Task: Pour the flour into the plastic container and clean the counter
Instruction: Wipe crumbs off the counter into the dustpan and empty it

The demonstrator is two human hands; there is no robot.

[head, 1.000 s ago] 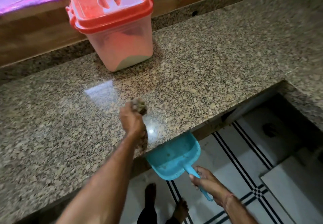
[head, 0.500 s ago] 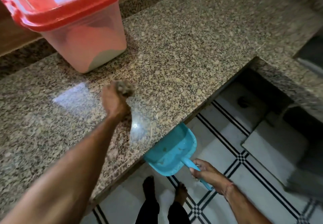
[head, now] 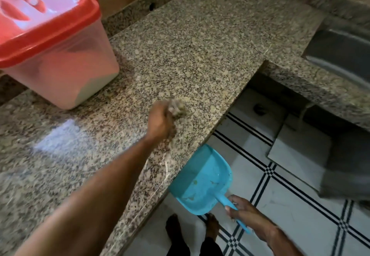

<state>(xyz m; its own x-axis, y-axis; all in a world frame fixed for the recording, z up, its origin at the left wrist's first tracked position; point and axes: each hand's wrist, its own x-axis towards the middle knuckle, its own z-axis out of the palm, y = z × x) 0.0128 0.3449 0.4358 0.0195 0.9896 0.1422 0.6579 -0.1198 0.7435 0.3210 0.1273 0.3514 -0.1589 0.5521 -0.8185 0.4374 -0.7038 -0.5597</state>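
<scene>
One speckled granite tabletop (head: 200, 45) fills most of what we see, running from the left edge to a corner at the right, where one steel sink (head: 340, 51) is set into it. Below its front edge lies one white tiled floor (head: 290, 215) crossed by dark double lines. On the tabletop's far left stands one plastic container (head: 66, 71), upright, with one red lid (head: 40, 19) closed on top; through its translucent wall we make out a low layer of white flour (head: 94, 87) at the bottom. We count one blue dustpan (head: 200, 183), held in the air just under the tabletop's front edge with its open mouth tucked beneath the lip and a few crumbs on its pan. We count two hands. The left hand (head: 160, 123) reaches over the tabletop near the front edge, well apart from the container, its fingers clamped around one crumpled greyish cloth (head: 177, 107) that touches the stone. The right hand (head: 244, 213) is lower, over the floor, its fingers wrapped around the dustpan's handle. Two bare feet (head: 174, 227) stand on the tiles below the dustpan.
</scene>
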